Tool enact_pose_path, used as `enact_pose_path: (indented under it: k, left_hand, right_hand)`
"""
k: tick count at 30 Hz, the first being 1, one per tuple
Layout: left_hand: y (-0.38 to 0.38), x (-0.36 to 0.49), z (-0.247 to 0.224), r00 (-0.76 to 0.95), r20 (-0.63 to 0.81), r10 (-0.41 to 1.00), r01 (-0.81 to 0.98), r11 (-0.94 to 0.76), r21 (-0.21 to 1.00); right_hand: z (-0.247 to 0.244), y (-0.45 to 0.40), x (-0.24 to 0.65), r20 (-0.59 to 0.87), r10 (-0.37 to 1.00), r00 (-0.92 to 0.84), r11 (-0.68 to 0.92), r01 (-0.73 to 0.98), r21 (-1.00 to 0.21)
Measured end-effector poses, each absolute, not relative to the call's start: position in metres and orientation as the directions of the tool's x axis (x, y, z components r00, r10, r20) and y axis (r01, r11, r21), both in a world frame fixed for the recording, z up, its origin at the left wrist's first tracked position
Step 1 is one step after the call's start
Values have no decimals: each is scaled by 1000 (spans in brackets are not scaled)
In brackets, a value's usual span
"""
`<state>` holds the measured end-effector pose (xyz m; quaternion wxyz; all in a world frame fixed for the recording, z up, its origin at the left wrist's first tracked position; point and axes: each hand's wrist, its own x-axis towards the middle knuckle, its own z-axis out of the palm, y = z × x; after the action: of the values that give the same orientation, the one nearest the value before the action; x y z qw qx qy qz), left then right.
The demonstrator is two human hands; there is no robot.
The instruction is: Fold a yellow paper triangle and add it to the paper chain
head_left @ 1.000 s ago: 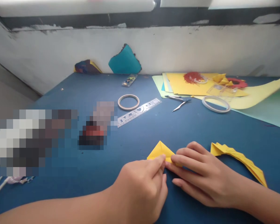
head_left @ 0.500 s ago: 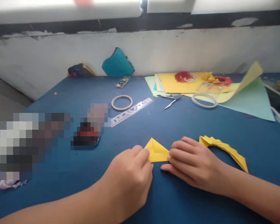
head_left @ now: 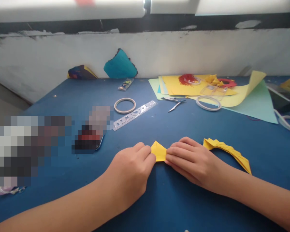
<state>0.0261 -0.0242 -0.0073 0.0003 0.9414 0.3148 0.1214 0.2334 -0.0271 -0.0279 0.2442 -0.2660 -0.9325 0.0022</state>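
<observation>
Between my two hands is a small folded piece of yellow paper [head_left: 159, 152], its pointed top facing away from me. My left hand [head_left: 133, 167] pinches its left side, the fingers curled. The right side is gripped by my right hand [head_left: 192, 159], whose fingers lie pressed together, with the thumb mostly hidden beneath them. Both side corners of the paper are covered by my fingers. Just beyond my right wrist lies a curved yellow strip of pleated, interlocked folded paper [head_left: 228, 149], touched by neither hand.
On the blue table [head_left: 87, 193] lie a clear stencil ruler [head_left: 135, 114], a tape roll [head_left: 125, 106], a compass [head_left: 175, 101] and a white ring [head_left: 208, 103]. Coloured paper sheets [head_left: 256, 109] spread at the back right, with red thread [head_left: 188, 79] on them. Blurred items sit at left.
My right hand has moved left and closed on the paper's right side, its thumb now tucked under. Less of the yellow paper shows. The view has shifted slightly.
</observation>
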Motion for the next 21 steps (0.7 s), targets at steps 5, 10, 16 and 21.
enact_pose_path:
  k: [5, 10, 16, 21]
  left_hand:
    - [-18, 29, -3, 594, 40, 804, 720, -553, 420]
    - [-14, 30, -2, 496, -47, 867, 779, -421, 465]
    - [-13, 29, -4, 518, -47, 854, 771, -442, 459]
    - [-12, 27, -4, 624, -5, 782, 724, -576, 379]
  right_hand:
    - [-27, -26, 228, 353, 688, -634, 725, 572, -383]
    - [-24, -24, 227, 170, 824, -540, 529, 626, -573]
    - [-24, -24, 225, 164, 830, -534, 532, 667, -521]
    - [-24, -26, 224, 159, 843, -513, 518, 698, -495]
